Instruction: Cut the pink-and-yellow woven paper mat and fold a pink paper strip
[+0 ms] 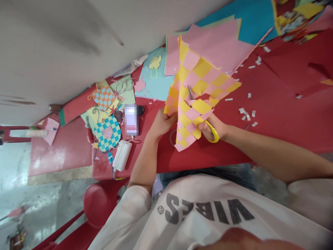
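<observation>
Two hands are seen, both held low over the near edge of a red table (273, 104). The left hand (162, 123) is narrowly closed, its fingers pressed on the lower left edge of one woven paper sheet (194, 93) in yellow and pink checks. The right hand (212, 126) is closed tightly around the yellow handle of one pair of scissors (213, 133), and that hand also touches the sheet's lower right side. One metal blade tip (190, 92) is seen poking up through the weave; how far the blades are parted is hidden by the paper and cannot be told.

The sheet is held up above the middle of the table, near its near edge, and it overlaps a stack of pink paper sheets (215, 45), of which at least two can be made out. One teal card (234, 21) lies beyond them, toward the far edge. More than ten small white paper scraps (246, 114) are scattered to the right of the right hand.

Toward the table's left end lie two finished checked paper pieces, one orange and blue (104, 98) and one teal and blue (108, 133). One phone (130, 119), its face blurred, and one white plastic unit (122, 155) lie beside them.
</observation>
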`<state>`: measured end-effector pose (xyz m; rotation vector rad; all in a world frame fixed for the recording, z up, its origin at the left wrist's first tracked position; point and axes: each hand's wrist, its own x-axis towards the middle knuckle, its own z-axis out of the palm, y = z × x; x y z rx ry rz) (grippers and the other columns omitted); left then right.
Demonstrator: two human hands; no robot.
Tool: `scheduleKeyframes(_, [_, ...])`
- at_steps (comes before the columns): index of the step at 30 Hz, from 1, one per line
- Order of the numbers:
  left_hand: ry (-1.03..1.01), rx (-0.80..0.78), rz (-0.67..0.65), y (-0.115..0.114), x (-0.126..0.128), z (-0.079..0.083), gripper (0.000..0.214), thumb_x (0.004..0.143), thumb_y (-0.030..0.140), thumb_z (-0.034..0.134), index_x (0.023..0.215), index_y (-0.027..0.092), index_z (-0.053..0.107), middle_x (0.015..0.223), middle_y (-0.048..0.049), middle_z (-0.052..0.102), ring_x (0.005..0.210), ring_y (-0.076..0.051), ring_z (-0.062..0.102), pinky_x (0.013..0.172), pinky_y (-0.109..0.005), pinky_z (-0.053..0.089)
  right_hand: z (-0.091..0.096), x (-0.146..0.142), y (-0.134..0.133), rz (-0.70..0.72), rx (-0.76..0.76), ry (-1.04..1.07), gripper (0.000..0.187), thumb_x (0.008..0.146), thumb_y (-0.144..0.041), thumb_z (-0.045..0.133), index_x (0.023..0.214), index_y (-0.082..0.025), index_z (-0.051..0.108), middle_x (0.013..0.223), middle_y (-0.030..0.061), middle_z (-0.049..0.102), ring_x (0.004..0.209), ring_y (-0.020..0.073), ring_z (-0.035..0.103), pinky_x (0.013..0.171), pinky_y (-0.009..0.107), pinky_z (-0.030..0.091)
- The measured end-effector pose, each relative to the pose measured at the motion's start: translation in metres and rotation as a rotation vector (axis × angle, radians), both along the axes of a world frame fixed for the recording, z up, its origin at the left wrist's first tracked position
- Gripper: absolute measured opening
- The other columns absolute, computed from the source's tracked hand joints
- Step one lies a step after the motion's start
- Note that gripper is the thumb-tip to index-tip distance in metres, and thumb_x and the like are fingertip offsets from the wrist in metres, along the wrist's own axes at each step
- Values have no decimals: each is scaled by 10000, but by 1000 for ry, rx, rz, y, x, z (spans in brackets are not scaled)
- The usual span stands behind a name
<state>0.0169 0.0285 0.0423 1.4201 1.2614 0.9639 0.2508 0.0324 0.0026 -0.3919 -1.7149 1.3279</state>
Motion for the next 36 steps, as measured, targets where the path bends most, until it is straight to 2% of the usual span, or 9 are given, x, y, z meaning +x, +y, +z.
scheduleKeyframes(3, [-20, 17, -23, 2, -3, 1, 249, 914, 345, 817, 781, 172, 696, 744, -16, 700, 702, -159, 679, 666, -286, 584, 3, -3, 0, -37, -12, 29, 608, 1068, -716, 526, 1474, -280, 645, 1197, 116, 760, 1200, 354, 739, 1098, 499, 612])
scheduleKeyframes(5, [-16, 32, -14, 2, -4, 1, 265, 924, 347, 811, 767, 174, 686, 732, -12, 691, 691, -154, 673, 662, -284, 579, 3, -3, 0, -43, -14, 53, 624, 1070, -715, 526, 1483, -264, 649, 1230, 130, 759, 1249, 361, 734, 1140, 508, 597])
scheduleKeyframes(17, [-42, 12, -15, 2, -7, -2, 278, 965, 409, 786, 812, 184, 725, 734, -44, 760, 667, -174, 738, 623, -290, 593, -4, -2, 3, -4, -53, 119, 638, 1057, -729, 558, 1473, -260, 676, 1298, 141, 785, 1424, 374, 671, 1212, 530, 563])
scheduleKeyframes(22, [-82, 10, -2, 3, -9, -4, 267, 984, 385, 763, 807, 186, 736, 748, -49, 774, 665, -174, 753, 633, -299, 611, -7, 0, 3, 9, -66, 116, 659, 1054, -747, 548, 1506, -279, 655, 1329, 131, 785, 1440, 363, 668, 1230, 524, 554])
scheduleKeyframes(26, [-131, 4, 62, 4, -10, -7, 264, 956, 407, 791, 810, 195, 731, 737, -39, 766, 648, -171, 743, 636, -309, 629, -10, 2, 3, 44, -98, 91, 677, 1047, -761, 548, 1530, -295, 634, 1337, 128, 785, 1425, 358, 682, 1226, 524, 557])
scheduleKeyframes(31, [-208, 9, 215, 9, -14, -14, 208, 888, 384, 834, 871, 202, 733, 740, -2, 737, 613, -138, 693, 608, -280, 599, -19, 0, 3, 62, -129, 114, 754, 983, -822, 599, 1532, -304, 627, 1325, 133, 781, 1410, 363, 687, 1161, 504, 605])
scheduleKeyframes(36, [-313, 52, 295, 17, -20, -18, 212, 849, 383, 851, 902, 219, 727, 771, 23, 708, 599, -97, 622, 561, -233, 505, -24, 0, 5, 15, -39, 99, 726, 1020, -807, 548, 1489, -261, 646, 1300, 142, 772, 1357, 348, 707, 1122, 490, 616])
